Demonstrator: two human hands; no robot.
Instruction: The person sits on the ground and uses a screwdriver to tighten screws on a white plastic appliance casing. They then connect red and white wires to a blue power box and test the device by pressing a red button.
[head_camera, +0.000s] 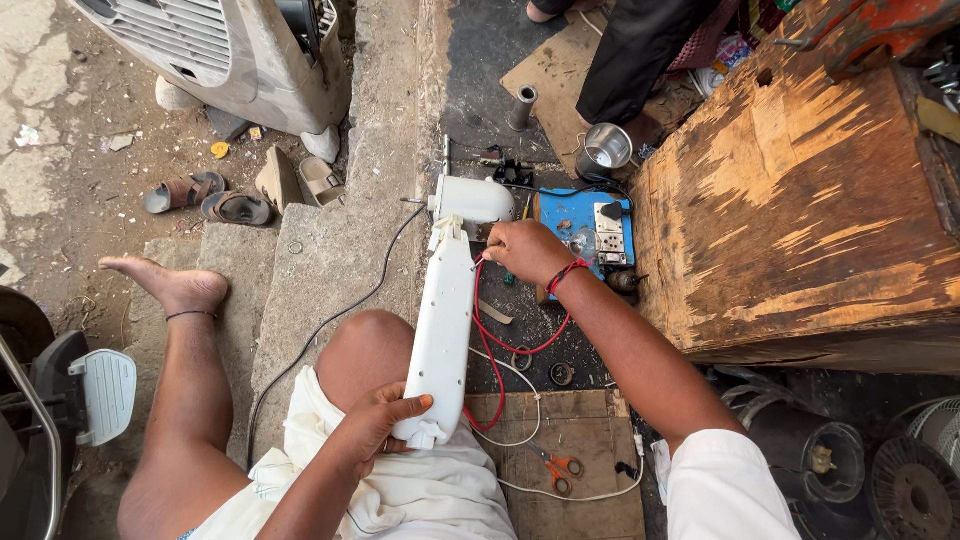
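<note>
The wooden block (800, 200) filled the frame's right. At centre ran the long white casing (445, 330) (resting on your knee); your left hand (380, 425) gripped its lower end, your right hand (525, 250) pinched a red wire (495, 365) at its top.

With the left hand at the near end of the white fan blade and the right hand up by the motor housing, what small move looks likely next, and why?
Probably a small feed of the red wire toward the motor housing. The right hand pinches that wire at the far end of the white fan blade, where it meets the housing. The left hand grips the blade's near end on the knee, steadying it, so only the right hand seems free.
</note>
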